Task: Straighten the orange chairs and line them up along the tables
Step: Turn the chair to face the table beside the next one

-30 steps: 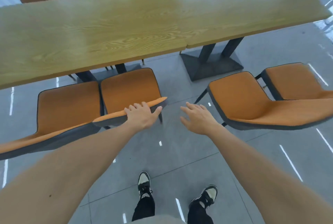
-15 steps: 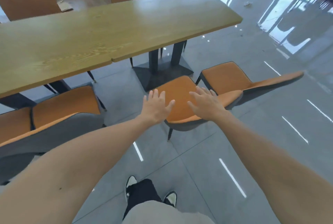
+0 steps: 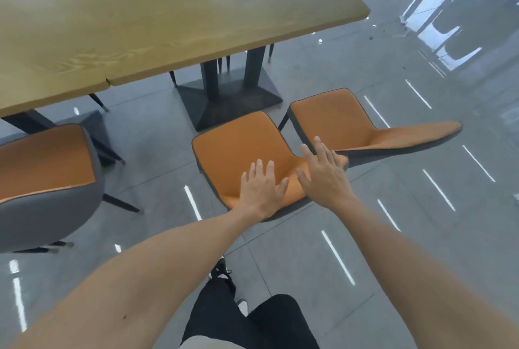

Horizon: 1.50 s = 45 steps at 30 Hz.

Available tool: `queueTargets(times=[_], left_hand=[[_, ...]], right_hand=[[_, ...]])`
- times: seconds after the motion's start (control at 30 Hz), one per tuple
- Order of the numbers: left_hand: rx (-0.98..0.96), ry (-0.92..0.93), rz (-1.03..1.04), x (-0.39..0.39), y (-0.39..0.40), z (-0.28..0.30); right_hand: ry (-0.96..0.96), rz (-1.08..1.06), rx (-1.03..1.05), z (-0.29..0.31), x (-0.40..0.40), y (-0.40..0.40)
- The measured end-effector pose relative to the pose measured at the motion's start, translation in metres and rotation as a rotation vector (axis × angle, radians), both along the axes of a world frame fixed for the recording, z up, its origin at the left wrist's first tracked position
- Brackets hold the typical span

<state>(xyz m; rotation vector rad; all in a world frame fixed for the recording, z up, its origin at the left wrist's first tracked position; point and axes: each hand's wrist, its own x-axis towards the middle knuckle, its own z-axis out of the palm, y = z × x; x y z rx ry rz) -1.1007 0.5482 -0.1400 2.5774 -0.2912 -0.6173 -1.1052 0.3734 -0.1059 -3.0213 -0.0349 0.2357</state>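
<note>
Orange padded chair with grey shell back and thin dark legs (image 3: 241,149) — the middle one of three on this side — stands on the grey tiled floor (image 3: 365,250) just short of the long light-wood tabletop (image 3: 168,17), seat facing the black pedestal base (image 3: 230,98). Both hands are on top of its backrest edge. Left hand (image 3: 262,190) lies flat, fingers spread, palm down on the near rim of the backrest. Right hand (image 3: 323,173) is also open and spread, pressed on the right end of the same rim; neither one wraps around it.

Second orange chair (image 3: 337,118) sits just beside on the right, seat edges nearly touching the first, its backrest angled out to the right, not square with the tabletop. Third orange chair with grey back (image 3: 45,169) stands well apart on the left, seat partly under the tabletop edge.

Person's black trousers (image 3: 252,320) and one dark-and-white shoe (image 3: 223,274) show at bottom. Floor is glossy, with white light streaks — bright window reflections at top right.
</note>
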Motion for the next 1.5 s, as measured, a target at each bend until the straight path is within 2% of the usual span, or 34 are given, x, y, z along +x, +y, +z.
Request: queueTargets(times=[0.13,0.2,0.3,0.43,0.67,0.97,1.23,1.5], left_hand=[[0.058,0.140,0.044,-0.011,-0.030,-0.029],[0.020,0.178,0.113,-0.017,-0.041,-0.039],[-0.042,0.117,0.248,-0.026,-0.050,-0.044],[-0.021,0.058,0.287,-0.026,-0.050,-0.044],[0.076,-0.055,0.201,-0.006,-0.042,-0.045],[0.175,-0.182,0.200,0.108,-0.010,-0.047],[0.149,-0.167,0.278,0.211,0.018,-0.049],[0.127,-0.163,0.231,0.238,-0.005,-0.059]], right_hand=[[0.079,0.055,-0.029,-0.038,0.007,-0.033],[0.105,0.120,-0.035,-0.053,0.008,-0.047],[0.090,0.273,0.006,-0.057,0.020,-0.067],[0.093,0.468,0.023,-0.062,0.035,-0.093],[-0.166,0.470,0.128,-0.085,0.048,-0.091],[-0.189,0.353,0.134,-0.083,0.151,-0.055],[-0.232,0.303,0.101,-0.087,0.247,-0.026],[-0.216,0.333,0.101,-0.090,0.284,-0.054]])
